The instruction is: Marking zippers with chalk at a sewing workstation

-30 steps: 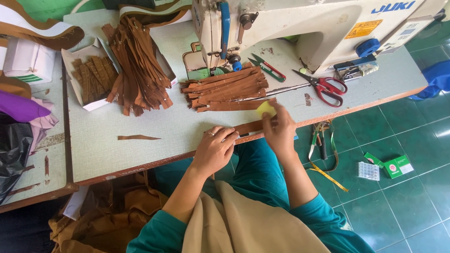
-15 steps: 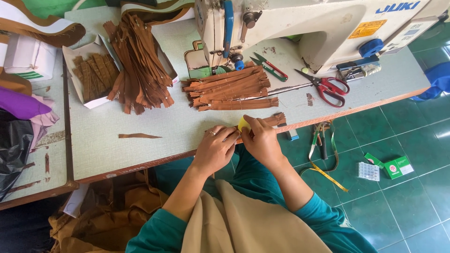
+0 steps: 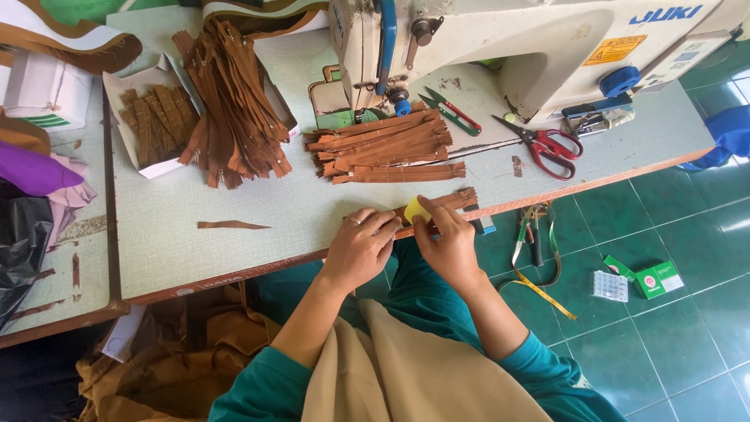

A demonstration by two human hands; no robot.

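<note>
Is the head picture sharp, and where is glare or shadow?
Head view: mostly sharp, daylight even; glare streaks the green floor tiles at right; the black bag at left is dark; both hands are clear, edges bend slightly.

Teal long sleeves, pushed up to just below the elbows, leaving both forearms bare. Left hand [image 3: 361,248] with a thin ring on one finger; right hand [image 3: 448,248] without jewellery, nails short. Tan cloth draped over the lap between the arms, falling in soft folds. Teal trousers of the same shade visible beneath, under the table edge.
</note>
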